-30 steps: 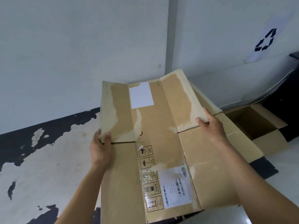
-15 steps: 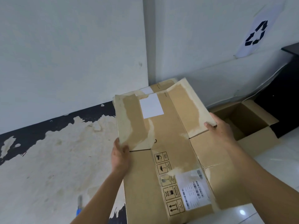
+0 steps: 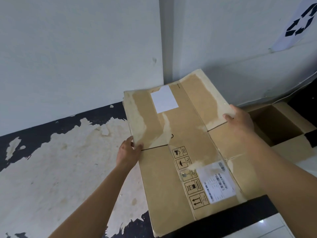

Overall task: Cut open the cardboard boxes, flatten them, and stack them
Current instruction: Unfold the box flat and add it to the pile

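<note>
A flattened brown cardboard box (image 3: 164,177) with torn tape marks, a white label and black handling symbols lies tilted toward the wall corner. My left hand (image 3: 127,152) grips its left edge where the top flap meets the panel. My right hand (image 3: 239,117) grips the right flap's edge. Another flattened piece seems to lie under it, mostly hidden. To the right stands an open cardboard box (image 3: 277,127), upright, with its flaps spread.
White walls meet in a corner (image 3: 167,48) just behind the cardboard. A recycling sign (image 3: 298,23) hangs on the right wall. A dark baseboard with peeling paint (image 3: 60,152) runs along the left wall. Glossy white floor tile (image 3: 267,227) shows at bottom right.
Both hands have carried the flattened box down and toward the wall corner, so it sits lower and flatter. The grips are unchanged.
</note>
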